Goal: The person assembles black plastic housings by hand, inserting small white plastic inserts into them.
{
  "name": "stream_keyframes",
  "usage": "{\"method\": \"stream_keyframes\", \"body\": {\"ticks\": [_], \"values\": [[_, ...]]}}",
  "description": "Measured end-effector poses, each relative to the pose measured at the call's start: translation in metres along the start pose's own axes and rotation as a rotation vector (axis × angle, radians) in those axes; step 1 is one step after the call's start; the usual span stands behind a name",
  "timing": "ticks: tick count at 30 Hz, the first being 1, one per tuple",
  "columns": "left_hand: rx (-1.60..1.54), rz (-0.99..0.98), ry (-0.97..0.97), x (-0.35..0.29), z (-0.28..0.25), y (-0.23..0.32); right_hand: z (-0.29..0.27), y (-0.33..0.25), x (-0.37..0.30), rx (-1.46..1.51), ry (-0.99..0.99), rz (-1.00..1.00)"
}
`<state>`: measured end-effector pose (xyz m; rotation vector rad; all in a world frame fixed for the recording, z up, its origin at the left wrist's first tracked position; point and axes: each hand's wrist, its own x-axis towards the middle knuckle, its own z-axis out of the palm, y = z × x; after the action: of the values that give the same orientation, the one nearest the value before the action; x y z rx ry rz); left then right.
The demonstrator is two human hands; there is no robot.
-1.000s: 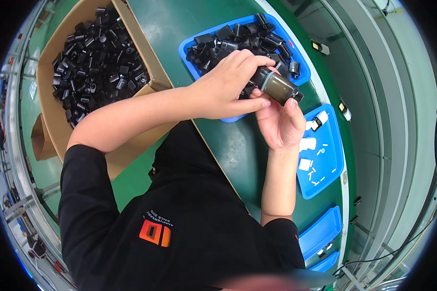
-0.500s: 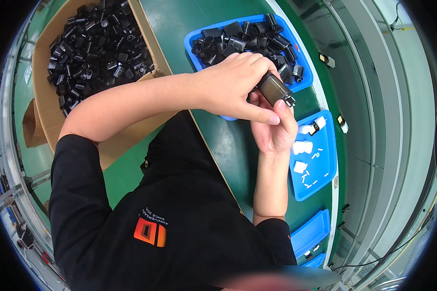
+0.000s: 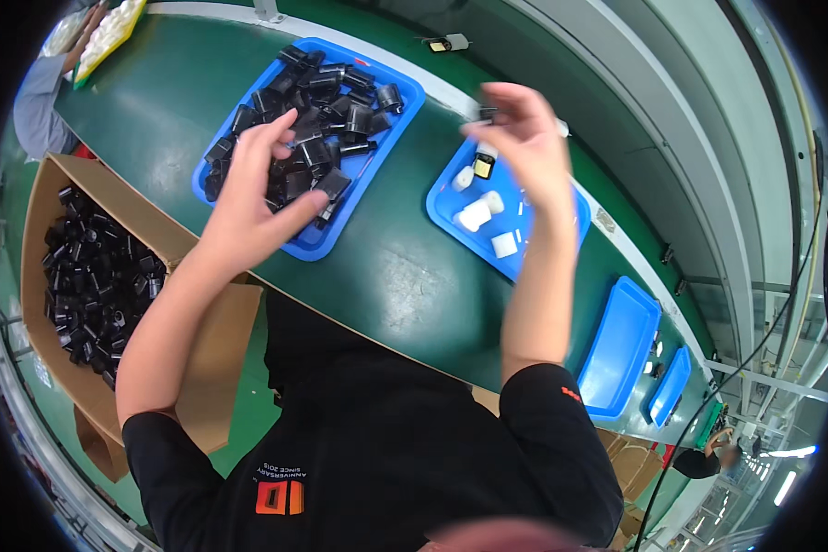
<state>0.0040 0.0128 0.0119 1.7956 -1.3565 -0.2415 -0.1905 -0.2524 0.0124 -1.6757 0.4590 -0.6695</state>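
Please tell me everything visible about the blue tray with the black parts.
The blue tray is shallow and rectangular, with rounded corners and a raised rim; it looks like plastic. It rests on the green tabletop, slanted in the view. A loose heap of black parts hides most of its floor, and a small red mark shows near the far rim. The left hand covers part of its near left side; contact is unclear.

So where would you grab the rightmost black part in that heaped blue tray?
Probably by its rounded sides, from above: the rightmost black part lies with bare blue tray to its right, leaving a finger room, while other black parts crowd its left.
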Motion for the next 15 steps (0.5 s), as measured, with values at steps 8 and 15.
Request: {"method": "stream_keyframes", "body": {"ticks": [8,15], "values": [[-0.019,0.154,0.234,0.004,-0.05,-0.004,-0.205,0.113,-0.002,-1.361,0.232,0.512],[0.301,-0.121,0.654,-0.077,-0.176,-0.086,-0.215,0.118,0.014,-1.327,0.433,0.41]]}}
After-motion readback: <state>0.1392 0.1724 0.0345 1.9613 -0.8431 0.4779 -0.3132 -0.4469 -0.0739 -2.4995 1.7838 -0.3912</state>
